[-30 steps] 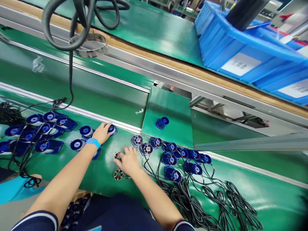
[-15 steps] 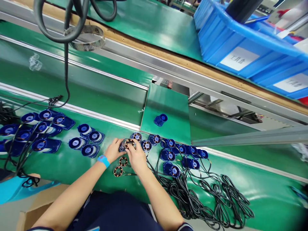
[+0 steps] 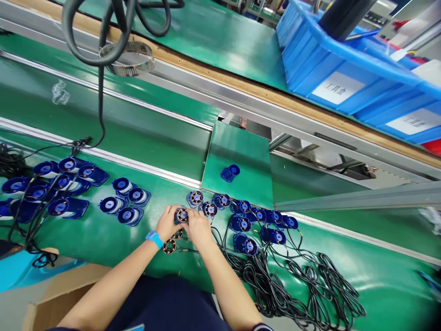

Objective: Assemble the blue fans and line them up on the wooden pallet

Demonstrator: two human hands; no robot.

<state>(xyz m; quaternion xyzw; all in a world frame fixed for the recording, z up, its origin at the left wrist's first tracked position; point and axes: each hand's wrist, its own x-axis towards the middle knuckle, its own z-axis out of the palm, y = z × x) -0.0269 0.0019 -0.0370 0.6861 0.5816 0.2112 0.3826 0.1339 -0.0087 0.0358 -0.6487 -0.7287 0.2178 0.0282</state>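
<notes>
Both of my hands meet on one small blue fan housing [image 3: 181,214] that has a copper coil ring seated in its top. My left hand [image 3: 167,222], with a blue wristband, grips it from the left. My right hand [image 3: 199,228] grips it from the right, fingers pressed on the ring. Two loose copper coil rings [image 3: 169,246] lie on the green mat just below my hands. A row of blue housings with coils and black leads [image 3: 241,216] runs to the right.
Several blue housings without coils [image 3: 126,202] lie to the left. One lone housing [image 3: 230,173] sits on a raised green plate. Tangled black cables [image 3: 303,289] fill the lower right. Blue bins [image 3: 344,64] stand at the back right. A cardboard box [image 3: 51,299] is at lower left.
My left hand came from the left pile with a blue housing to the middle. My right hand lifted a coil ring onto it; both now press together on the part.
</notes>
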